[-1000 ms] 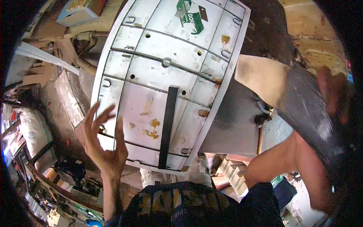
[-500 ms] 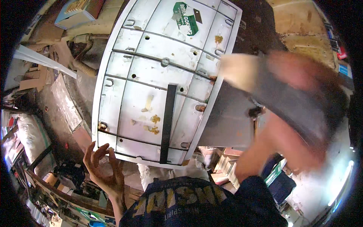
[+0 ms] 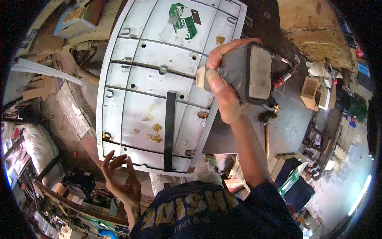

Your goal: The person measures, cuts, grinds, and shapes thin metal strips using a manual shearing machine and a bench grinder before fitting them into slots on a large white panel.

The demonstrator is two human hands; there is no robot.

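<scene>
My right hand (image 3: 226,93) grips a dark grey blocky tool (image 3: 234,73) with a pale, flat face (image 3: 260,72) and another pale end toward the panel. Its exact kind I cannot make out. The tool is raised over the right edge of a large white panel (image 3: 139,109), which has dark grooves, round holes and U-shaped slots. On the panel's near part lies a straight black strip (image 3: 170,131). My left hand (image 3: 121,175) is open, fingers slightly curled and apart, at the panel's near left corner; whether they touch it I cannot tell.
Beneath the panel is a dark work surface (image 3: 238,131). A wooden box (image 3: 310,92) stands to the right, and a cardboard box (image 3: 77,22) at the far left. A ridged hose (image 3: 86,71) runs left of the panel, with a white sack (image 3: 38,149) nearer me.
The tool in my right hand has swung from a blurred position at the right, leftward to the panel's edge, and turned. My left hand has shifted slightly right. The panel appears a little farther left.
</scene>
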